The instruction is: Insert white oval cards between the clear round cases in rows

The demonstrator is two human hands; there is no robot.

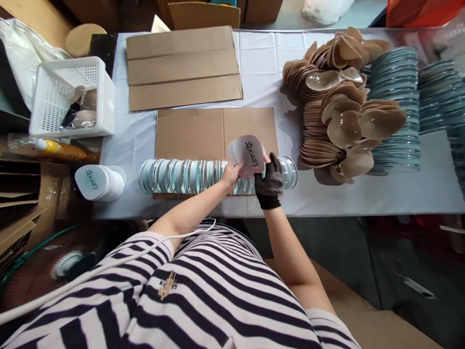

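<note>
At the near edge, a black-and-white striped shirt point(203, 291) fills six o'clock. Just beyond it, the bare left hand point(229, 177) pinches the lower left edge of a few white, rounded, thin flat cards with dark lettering point(247, 154); the right hand point(269, 177), in a black dotted glove, has thumb and fingers closed on their right edge. The cards are held above a row of clear, teal-tinted round discs point(174, 175), which runs mostly toward nine o'clock. They look light, smooth and fairly stiff, apt to slide over one another or crease; thumb and fingertips on opposite edges should suit them. Beneath the row lies a flat brown cardboard sheet point(192, 133). Toward nine o'clock stands a white lettered pile point(90, 183); at two, stacked beige cup-shaped pieces point(345, 128); at eleven, a creased brown cardboard panel point(183, 68).
</note>
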